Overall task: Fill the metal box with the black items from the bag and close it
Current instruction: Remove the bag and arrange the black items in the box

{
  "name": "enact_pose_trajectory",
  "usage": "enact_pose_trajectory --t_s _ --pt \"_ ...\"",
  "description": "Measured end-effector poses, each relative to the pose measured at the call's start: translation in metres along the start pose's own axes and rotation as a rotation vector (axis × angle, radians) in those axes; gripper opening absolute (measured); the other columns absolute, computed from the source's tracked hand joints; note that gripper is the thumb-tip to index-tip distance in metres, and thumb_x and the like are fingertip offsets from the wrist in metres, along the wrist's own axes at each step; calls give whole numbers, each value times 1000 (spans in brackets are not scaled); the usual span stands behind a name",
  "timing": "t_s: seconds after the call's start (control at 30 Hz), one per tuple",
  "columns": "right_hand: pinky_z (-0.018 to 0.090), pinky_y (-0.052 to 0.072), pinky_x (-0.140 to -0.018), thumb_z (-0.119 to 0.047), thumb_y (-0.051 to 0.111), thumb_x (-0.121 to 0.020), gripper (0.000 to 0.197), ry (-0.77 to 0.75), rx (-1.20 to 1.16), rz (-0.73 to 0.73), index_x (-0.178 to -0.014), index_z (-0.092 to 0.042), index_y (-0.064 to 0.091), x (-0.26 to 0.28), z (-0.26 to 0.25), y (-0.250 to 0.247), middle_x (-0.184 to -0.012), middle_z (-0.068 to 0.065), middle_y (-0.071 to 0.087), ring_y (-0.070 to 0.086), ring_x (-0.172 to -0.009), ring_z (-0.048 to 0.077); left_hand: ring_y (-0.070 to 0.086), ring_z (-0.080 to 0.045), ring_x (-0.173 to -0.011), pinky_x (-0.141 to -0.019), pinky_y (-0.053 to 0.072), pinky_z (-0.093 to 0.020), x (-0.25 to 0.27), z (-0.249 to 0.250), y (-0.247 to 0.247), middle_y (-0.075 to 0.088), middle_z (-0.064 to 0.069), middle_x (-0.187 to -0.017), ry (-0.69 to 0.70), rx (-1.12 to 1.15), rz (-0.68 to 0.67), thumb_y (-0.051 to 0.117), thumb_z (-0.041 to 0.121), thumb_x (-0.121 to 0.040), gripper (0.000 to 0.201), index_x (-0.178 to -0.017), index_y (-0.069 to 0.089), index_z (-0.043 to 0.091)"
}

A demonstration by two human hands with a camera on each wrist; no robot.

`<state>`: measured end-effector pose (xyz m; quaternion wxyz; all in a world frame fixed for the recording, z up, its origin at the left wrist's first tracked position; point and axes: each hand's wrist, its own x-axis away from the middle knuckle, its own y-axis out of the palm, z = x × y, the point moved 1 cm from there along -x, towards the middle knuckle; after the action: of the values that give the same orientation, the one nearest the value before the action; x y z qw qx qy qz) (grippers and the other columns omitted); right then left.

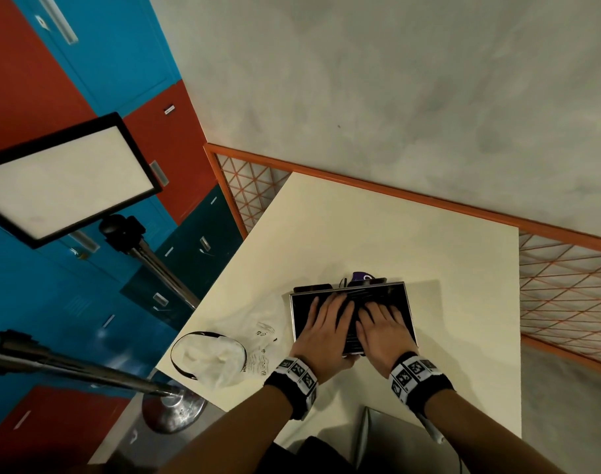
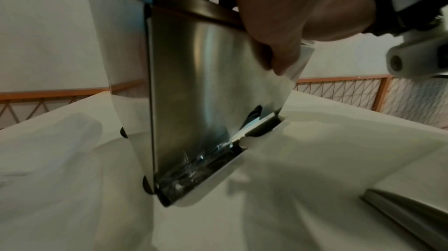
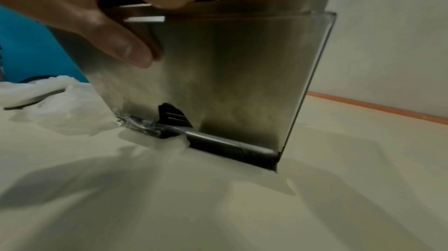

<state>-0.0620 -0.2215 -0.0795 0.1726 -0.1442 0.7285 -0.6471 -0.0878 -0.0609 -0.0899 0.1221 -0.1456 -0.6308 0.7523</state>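
Observation:
The metal box (image 1: 292, 313) stands open-topped on the cream table (image 1: 360, 234), packed with black ribbed items (image 1: 360, 295). My left hand (image 1: 323, 323) and right hand (image 1: 381, 330) lie side by side, fingers straight, flat on the items. In the left wrist view the left thumb (image 2: 274, 31) rests against the box's near steel wall (image 2: 194, 82). The right thumb (image 3: 116, 36) lies on that wall (image 3: 242, 82) too. A black item (image 3: 173, 115) shows through a notch at the wall's foot. The crumpled white bag (image 1: 220, 357) lies left of the box.
A flat grey metal piece (image 1: 388, 436), maybe the lid, lies at the table's near edge. A purple object (image 1: 362, 277) and a dark piece (image 1: 312, 288) sit behind the box. A light panel (image 1: 66, 179) on a stand is left; orange mesh railing (image 1: 566, 285) runs right.

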Motion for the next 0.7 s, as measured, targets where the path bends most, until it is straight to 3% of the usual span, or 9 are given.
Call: enact_pose_trajectory --t_s 0.23,0.4,0.57,0.7 --pt "42 39 -99 -37 25 -99 41 26 -1 -34 -115 -19 58 0 -4 -3 -111 2 55 53 -102 24 20 -32 -151 -123 14 -55 -11 4 2 28 -15 -160 -95 -3 -105 49 67 -75 101 -155 24 11" --pt "39 43 -98 -39 23 -97 42 28 -27 -23 -111 -21 59 -6 -3 -18 -115 0 53 52 -106 21 42 -28 -133 -116 29 -52 -10 4 1 42 -6 -146 -93 -14 -92 48 71 -72 102 -154 25 15" --pt "40 39 -104 -41 17 -94 54 67 -36 -79 -121 -18 57 -27 1 -28 -128 0 54 50 -119 21 46 -26 -124 -107 36 -49 -12 4 -6 47 -2 -138 -95 -14 -133 47 72 -73 94 -147 35 16" --pt "44 31 -110 -36 28 -100 45 41 -20 -234 -136 -16 47 -44 0 -26 -143 0 45 40 -132 20 47 -25 -121 -105 37 -48 -13 5 -8 50 -1 -132 -91 -8 -151 48 72 -74 85 -138 42 17"
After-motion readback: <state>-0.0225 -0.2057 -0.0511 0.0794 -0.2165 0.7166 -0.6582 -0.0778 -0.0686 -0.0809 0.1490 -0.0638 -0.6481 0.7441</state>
